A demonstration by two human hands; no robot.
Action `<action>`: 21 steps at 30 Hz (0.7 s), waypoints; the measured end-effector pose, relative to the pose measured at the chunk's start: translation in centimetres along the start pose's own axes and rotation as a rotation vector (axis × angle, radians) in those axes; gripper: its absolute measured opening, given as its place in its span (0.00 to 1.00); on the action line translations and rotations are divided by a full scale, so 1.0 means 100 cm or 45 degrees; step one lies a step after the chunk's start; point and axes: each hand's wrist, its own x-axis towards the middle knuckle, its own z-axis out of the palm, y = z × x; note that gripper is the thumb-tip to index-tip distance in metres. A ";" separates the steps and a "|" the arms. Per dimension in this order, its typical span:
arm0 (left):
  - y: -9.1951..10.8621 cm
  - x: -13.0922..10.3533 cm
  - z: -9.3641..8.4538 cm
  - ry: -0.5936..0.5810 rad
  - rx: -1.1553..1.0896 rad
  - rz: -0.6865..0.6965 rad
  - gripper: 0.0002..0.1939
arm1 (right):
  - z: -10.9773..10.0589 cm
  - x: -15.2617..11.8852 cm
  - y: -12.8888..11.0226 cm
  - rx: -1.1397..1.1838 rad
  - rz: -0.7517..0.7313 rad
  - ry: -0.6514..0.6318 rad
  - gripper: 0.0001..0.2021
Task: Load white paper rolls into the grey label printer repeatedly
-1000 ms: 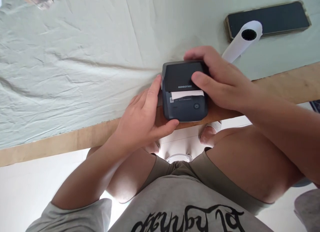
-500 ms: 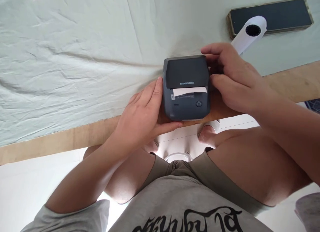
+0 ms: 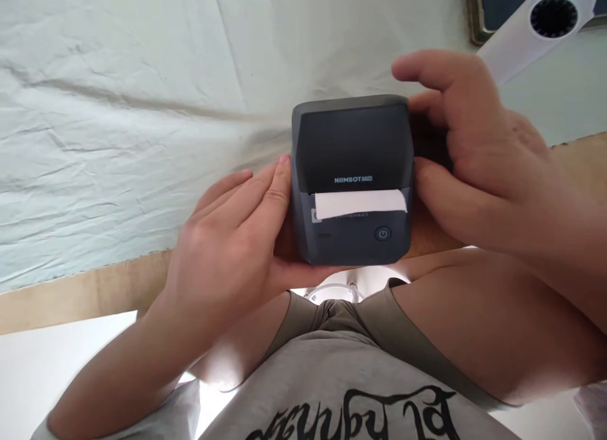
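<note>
A dark grey label printer (image 3: 353, 149) stands at the table's front edge, its power button facing me. A white paper strip (image 3: 360, 203) sticks out of its front slot. My left hand (image 3: 227, 231) is closed against the printer's left side, the thumb running along its lower front edge. On the other side, my right hand (image 3: 478, 149) grips the right side with its thumb and curled fingers, while the index finger is lifted off the top right corner. Part of the right fingers is hidden behind the printer.
A white paper roll (image 3: 519, 45) with a dark hollow core lies at the upper right. It overlaps a dark phone (image 3: 502, 4) in a clear case. A wrinkled pale green cloth (image 3: 142, 111) covers the table, and a bare wooden edge (image 3: 95, 285) runs along the front.
The printer and both hands appear larger and nearer to the camera. The right index finger has risen off the printer's top edge. The phone and roll have shifted toward the upper right of the view.
</note>
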 end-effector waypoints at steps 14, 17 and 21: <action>-0.010 -0.001 0.005 -0.139 -0.104 0.010 0.51 | -0.015 -0.001 -0.002 -0.008 0.034 0.060 0.27; -0.015 -0.003 0.006 -0.162 -0.158 0.039 0.55 | -0.016 0.005 -0.003 -0.056 -0.011 0.035 0.31; -0.015 -0.004 0.005 -0.234 -0.159 0.012 0.57 | -0.021 0.012 -0.006 -0.100 -0.028 0.132 0.36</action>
